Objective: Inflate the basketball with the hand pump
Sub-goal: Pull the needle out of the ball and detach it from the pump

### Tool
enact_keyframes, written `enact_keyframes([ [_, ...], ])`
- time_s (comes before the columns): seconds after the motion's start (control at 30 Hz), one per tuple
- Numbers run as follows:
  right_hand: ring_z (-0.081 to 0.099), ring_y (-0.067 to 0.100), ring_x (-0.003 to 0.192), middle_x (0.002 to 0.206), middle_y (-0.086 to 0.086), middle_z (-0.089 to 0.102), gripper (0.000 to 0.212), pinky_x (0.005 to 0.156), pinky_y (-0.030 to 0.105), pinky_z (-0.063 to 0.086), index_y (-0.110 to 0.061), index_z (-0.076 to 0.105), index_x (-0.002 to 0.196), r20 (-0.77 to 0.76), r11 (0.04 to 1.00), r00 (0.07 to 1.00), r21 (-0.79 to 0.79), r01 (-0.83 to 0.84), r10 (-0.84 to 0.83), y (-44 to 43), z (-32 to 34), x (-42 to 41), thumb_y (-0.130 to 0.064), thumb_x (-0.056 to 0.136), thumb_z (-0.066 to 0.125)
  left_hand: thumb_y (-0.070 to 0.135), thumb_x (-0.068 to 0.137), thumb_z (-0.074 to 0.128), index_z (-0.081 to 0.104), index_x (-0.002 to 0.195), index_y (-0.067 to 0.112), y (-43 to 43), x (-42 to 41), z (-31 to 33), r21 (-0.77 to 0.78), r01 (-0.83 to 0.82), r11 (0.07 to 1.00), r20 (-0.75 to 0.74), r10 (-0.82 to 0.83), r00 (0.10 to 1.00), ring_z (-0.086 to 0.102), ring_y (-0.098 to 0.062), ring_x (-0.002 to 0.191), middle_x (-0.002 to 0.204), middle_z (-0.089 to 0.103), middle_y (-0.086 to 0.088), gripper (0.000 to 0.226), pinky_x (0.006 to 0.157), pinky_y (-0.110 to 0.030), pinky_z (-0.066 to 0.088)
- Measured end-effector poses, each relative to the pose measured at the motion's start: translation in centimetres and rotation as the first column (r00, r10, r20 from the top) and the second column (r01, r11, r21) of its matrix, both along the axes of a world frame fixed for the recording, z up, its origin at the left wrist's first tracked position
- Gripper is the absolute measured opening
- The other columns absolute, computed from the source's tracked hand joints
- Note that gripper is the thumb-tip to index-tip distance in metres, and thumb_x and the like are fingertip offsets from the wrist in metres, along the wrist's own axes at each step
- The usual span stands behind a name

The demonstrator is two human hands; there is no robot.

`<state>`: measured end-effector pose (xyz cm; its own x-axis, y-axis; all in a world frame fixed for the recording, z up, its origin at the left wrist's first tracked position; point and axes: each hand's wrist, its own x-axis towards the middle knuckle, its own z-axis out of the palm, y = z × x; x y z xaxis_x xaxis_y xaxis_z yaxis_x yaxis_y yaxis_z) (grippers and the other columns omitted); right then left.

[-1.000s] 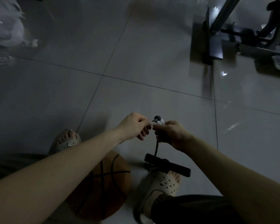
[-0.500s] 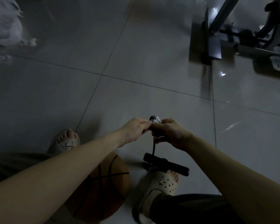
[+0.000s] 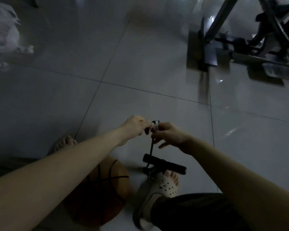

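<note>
An orange basketball (image 3: 105,194) rests on the floor between my feet, partly hidden under my left forearm. The black hand pump (image 3: 164,165) stands by my right foot, its T-handle on top. A thin black hose (image 3: 151,148) rises from it to a small black and white nozzle head (image 3: 155,125). My left hand (image 3: 135,126) pinches at that nozzle head from the left. My right hand (image 3: 169,135) holds the hose end just under it, with the lower fingers spread apart. The fine parts between the fingertips are too dark to make out.
Grey glossy floor tiles (image 3: 140,67) stretch ahead. A dark metal exercise frame (image 3: 244,40) stands at the upper right. A white plastic bag (image 3: 3,35) lies at the upper left. My feet wear pale clogs (image 3: 163,187).
Both hands stay joined at the nozzle head, and they have shifted slightly. The lower fingers of my right hand have spread. Pump and ball have not moved.
</note>
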<state>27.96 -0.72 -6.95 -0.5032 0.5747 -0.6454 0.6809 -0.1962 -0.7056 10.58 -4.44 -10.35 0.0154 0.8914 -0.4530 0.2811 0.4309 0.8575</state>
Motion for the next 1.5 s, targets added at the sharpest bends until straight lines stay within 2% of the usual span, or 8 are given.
enact_keyframes([
  [0.1, 0.059, 0.025, 0.111, 0.130, 0.012, 0.054, 0.064, 0.090, 0.039, 0.055, -0.017, 0.041, 0.140, 0.243, 0.981, 0.951, -0.083, -0.177, 0.192, -1.5, 0.8, 1.4, -0.038, 0.087, 0.072, 0.035, 0.075, 0.055, 0.061, 0.055, 0.015, -0.3, 0.6, 0.6, -0.051, -0.103, 0.993, 0.086, 0.107, 0.990, 0.061, -0.038, 0.106, 0.090, 0.071, -0.014, 0.029, 0.086, -0.040, 0.044],
  [0.2, 0.054, 0.027, 0.121, 0.141, 0.011, 0.049, 0.078, 0.102, 0.040, 0.049, -0.018, 0.034, 0.148, 0.348, 0.951, 0.885, -0.116, -0.288, 0.310, -3.8, 1.1, 2.5, -0.035, 0.084, 0.076, 0.030, 0.078, 0.055, 0.052, 0.051, 0.021, -1.1, 1.5, 0.6, -0.150, -0.175, 0.973, 0.231, 0.206, 0.951, 0.064, -0.028, 0.104, 0.066, 0.064, 0.002, 0.029, 0.102, -0.048, 0.039],
  [0.37, 0.064, 0.026, 0.107, 0.128, 0.008, 0.057, 0.057, 0.087, 0.035, 0.058, -0.016, 0.046, 0.139, 0.378, 0.943, 0.868, -0.054, -0.328, 0.323, -5.5, 0.4, 3.3, -0.022, 0.089, 0.071, 0.016, 0.090, 0.050, 0.048, 0.052, 0.021, -2.1, 2.6, -0.5, -0.300, -0.306, 0.904, 0.439, 0.415, 0.797, 0.059, -0.021, 0.084, 0.061, 0.048, 0.000, 0.038, 0.098, -0.051, 0.049],
  [0.57, 0.067, 0.021, 0.090, 0.110, 0.007, 0.064, 0.042, 0.061, 0.022, 0.052, -0.015, 0.053, 0.131, 0.320, 0.975, 0.923, -0.006, -0.223, 0.213, -4.7, -0.3, 4.4, -0.020, 0.092, 0.067, 0.018, 0.102, 0.046, 0.056, 0.083, 0.006, -2.3, 2.3, -1.1, -0.272, -0.456, 0.847, 0.414, 0.531, 0.739, 0.073, -0.038, 0.094, 0.102, 0.068, -0.023, 0.025, 0.086, -0.049, 0.060],
  [0.8, 0.067, 0.024, 0.071, 0.093, 0.014, 0.066, 0.029, 0.069, 0.039, 0.062, -0.011, 0.052, 0.120, 0.293, 0.986, 0.949, 0.148, 0.075, -0.116, -3.6, -1.1, 4.2, -0.029, 0.098, 0.058, 0.014, 0.101, 0.046, 0.055, 0.086, 0.002, -2.0, 0.5, -1.4, -0.229, -0.597, 0.769, 0.284, 0.639, 0.715, 0.069, -0.027, 0.064, 0.082, 0.064, -0.018, 0.021, 0.059, -0.041, 0.062],
  [0.97, 0.058, 0.022, 0.074, 0.086, 0.005, 0.059, 0.022, 0.064, 0.037, 0.051, -0.016, 0.051, 0.104, 0.359, 0.886, 0.918, 0.463, -0.018, -0.169, -3.4, -2.5, 2.6, -0.037, 0.099, 0.053, 0.013, 0.104, 0.044, 0.051, 0.094, 0.002, -2.2, 2.3, -0.7, -0.257, -0.494, 0.831, 0.315, 0.555, 0.770, 0.071, -0.032, 0.067, 0.079, 0.072, -0.021, 0.016, 0.054, -0.037, 0.058],
  [1.27, 0.060, 0.025, 0.083, 0.094, 0.008, 0.061, 0.019, 0.074, 0.040, 0.052, -0.015, 0.054, 0.110, 0.311, 0.926, 0.949, 0.372, -0.065, -0.059, -2.8, -4.2, 2.1, -0.029, 0.098, 0.052, 0.035, 0.099, 0.054, 0.067, 0.098, 0.008, -1.5, 2.3, -2.3, -0.339, -0.147, 0.929, 0.373, 0.276, 0.886, 0.061, -0.023, 0.070, 0.078, 0.063, -0.009, 0.030, 0.067, -0.036, 0.057],
  [1.5, 0.062, 0.034, 0.079, 0.097, 0.016, 0.063, 0.027, 0.068, 0.047, 0.052, -0.014, 0.033, 0.124, 0.193, 0.935, 0.977, 0.353, 0.018, -0.091, -2.5, -4.3, 2.0, -0.027, 0.103, 0.042, 0.019, 0.093, 0.065, 0.070, 0.100, -0.001, -0.2, 1.8, -0.9, -0.122, 0.036, 0.992, 0.035, -0.032, 0.999, 0.066, -0.022, 0.074, 0.088, 0.069, -0.016, 0.022, 0.061, -0.029, 0.057],
])
